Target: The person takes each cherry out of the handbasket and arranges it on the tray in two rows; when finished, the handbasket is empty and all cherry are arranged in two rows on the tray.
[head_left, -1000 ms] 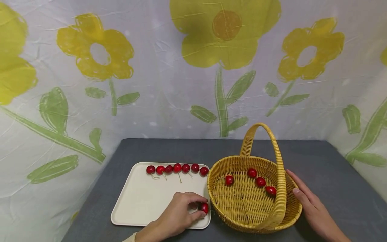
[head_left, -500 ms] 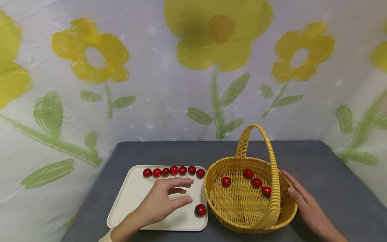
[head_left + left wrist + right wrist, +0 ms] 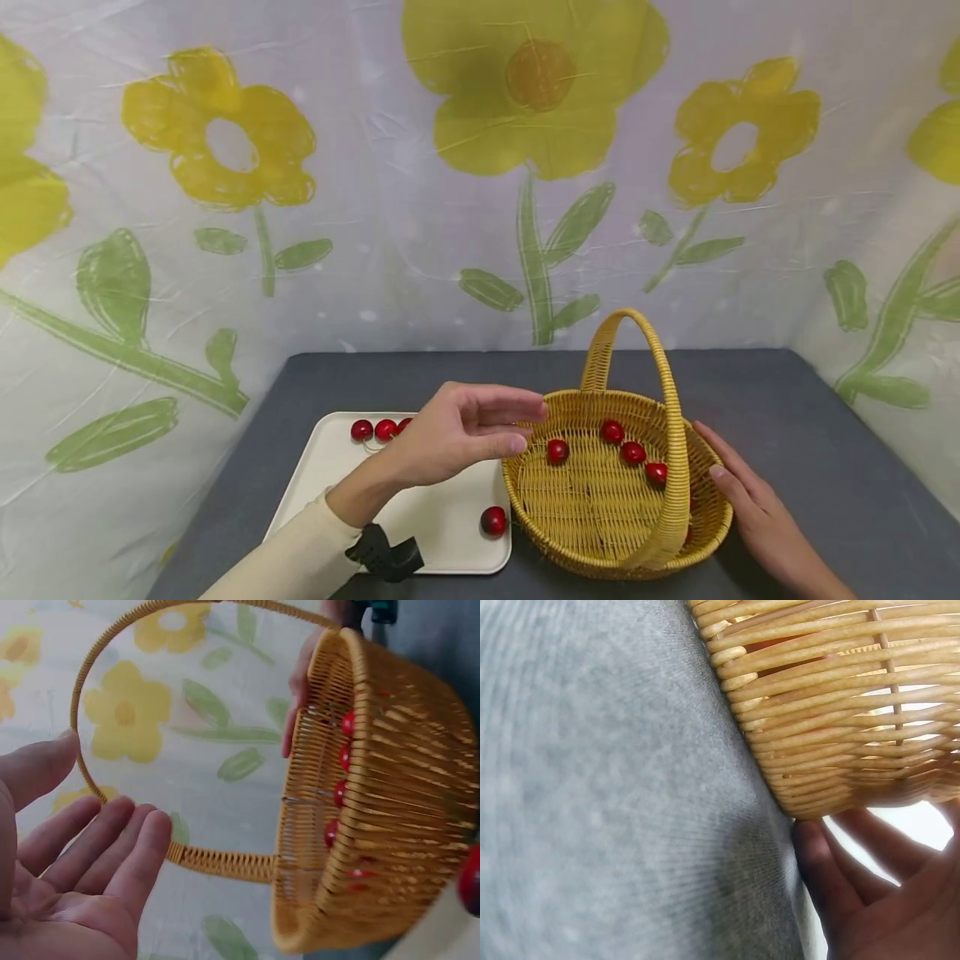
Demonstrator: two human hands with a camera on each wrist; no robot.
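My left hand [image 3: 468, 433] is raised above the white tray [image 3: 442, 525], its fingers reaching over the left rim of the yellow wicker basket [image 3: 592, 517]. Nothing lies in its grasp; the left wrist view shows the bare palm and spread thumb [image 3: 45, 765]. My right hand [image 3: 765, 517] rests against the basket's right side, thumb at the rim and fingers along the outer wall. Several red cherries lie inside the basket, one of them a cherry [image 3: 557, 451] at the left. A single cherry [image 3: 493, 522] sits in the tray's near right corner.
More cherries [image 3: 386, 430] line the tray's far edge, partly hidden by my left hand. The basket's tall arched handle [image 3: 667, 375] rises above it. Behind the dark grey table [image 3: 810, 417] hangs a flower-printed cloth [image 3: 405, 250].
My left hand has let go of the cherry at the tray's near right corner, then risen and moved away toward the basket rim. The right hand stays at the basket. The head view has shifted slightly.
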